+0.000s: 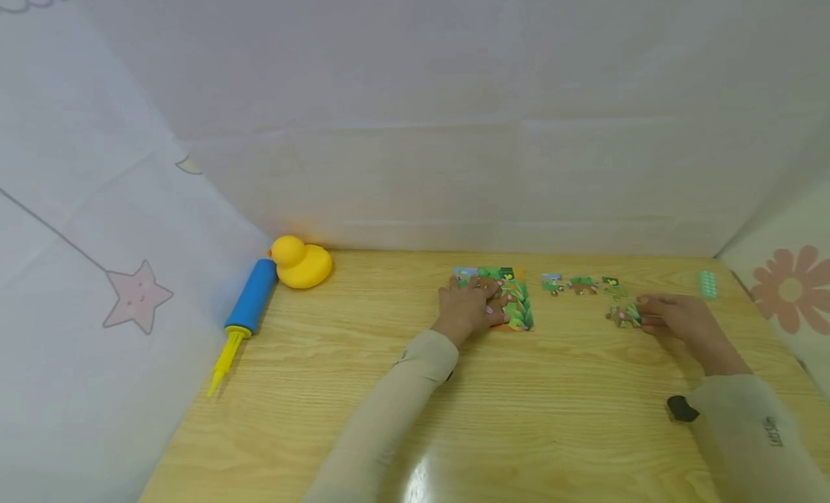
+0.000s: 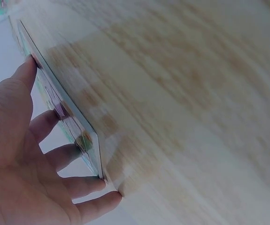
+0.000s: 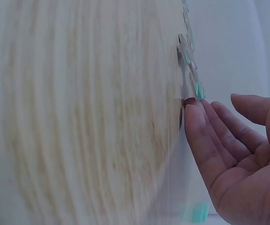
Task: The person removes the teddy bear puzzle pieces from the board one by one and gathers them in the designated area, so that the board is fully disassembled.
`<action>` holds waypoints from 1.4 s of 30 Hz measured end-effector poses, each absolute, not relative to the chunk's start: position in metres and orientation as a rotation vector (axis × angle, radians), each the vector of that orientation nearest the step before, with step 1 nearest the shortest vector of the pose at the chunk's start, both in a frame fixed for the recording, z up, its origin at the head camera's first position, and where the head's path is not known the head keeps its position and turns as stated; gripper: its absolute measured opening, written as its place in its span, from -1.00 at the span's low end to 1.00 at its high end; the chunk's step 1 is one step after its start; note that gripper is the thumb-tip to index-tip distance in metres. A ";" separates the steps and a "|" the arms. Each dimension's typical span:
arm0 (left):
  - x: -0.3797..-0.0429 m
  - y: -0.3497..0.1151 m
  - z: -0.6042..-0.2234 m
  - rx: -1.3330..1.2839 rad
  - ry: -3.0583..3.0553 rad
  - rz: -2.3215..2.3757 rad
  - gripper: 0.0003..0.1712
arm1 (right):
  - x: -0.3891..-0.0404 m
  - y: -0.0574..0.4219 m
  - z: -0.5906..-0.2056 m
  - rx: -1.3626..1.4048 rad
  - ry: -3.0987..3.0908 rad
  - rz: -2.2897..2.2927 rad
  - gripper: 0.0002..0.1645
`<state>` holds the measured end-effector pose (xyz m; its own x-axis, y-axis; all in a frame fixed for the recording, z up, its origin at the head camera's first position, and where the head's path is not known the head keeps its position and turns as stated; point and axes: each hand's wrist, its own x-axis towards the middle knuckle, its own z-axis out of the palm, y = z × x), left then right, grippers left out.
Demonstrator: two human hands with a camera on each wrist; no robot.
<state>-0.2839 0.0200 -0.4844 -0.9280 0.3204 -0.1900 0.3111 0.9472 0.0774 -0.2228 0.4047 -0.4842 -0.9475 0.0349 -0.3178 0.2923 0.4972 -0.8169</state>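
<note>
My left hand (image 1: 465,310) lies with spread fingers over a square picture puzzle (image 1: 521,312) on the wooden table. From the left wrist view, its fingertips touch the face and near edge of the puzzle board (image 2: 64,91). My right hand (image 1: 681,323) reaches in from the right, its fingertips right at the edge of a brown and green puzzle piece (image 1: 624,315). In the right wrist view, the thumb (image 3: 250,105) stands apart from the other fingers, and the piece (image 3: 191,70) tilts over the tabletop.
Several loose puzzle pieces (image 1: 583,285) lie in a row right of the board. A small green bumpy object (image 1: 707,285) sits at the far right. On the left are a yellow toy duck (image 1: 303,265) and a blue and yellow pump (image 1: 251,297). White fabric walls (image 1: 415,193) border the table.
</note>
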 end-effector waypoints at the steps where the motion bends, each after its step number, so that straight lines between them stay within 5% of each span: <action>1: -0.284 0.020 -0.484 0.474 2.902 0.067 -0.10 | -0.223 0.406 -0.484 0.278 2.480 -1.435 -0.06; 16: -0.282 0.021 -0.483 0.451 2.887 0.126 -0.14 | -0.225 0.401 -0.478 0.214 2.468 -1.506 -0.06; 42: -0.285 0.005 -0.483 0.426 2.904 0.312 -0.13 | -0.282 0.247 -0.471 -0.012 2.327 -1.583 -0.38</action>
<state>-0.2850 0.0047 -0.4833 -0.9408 0.3013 -0.1556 0.2614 0.9367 0.2331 -0.2821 0.2465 -0.4713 -0.9469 -0.1875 -0.2613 0.1742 0.3840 -0.9068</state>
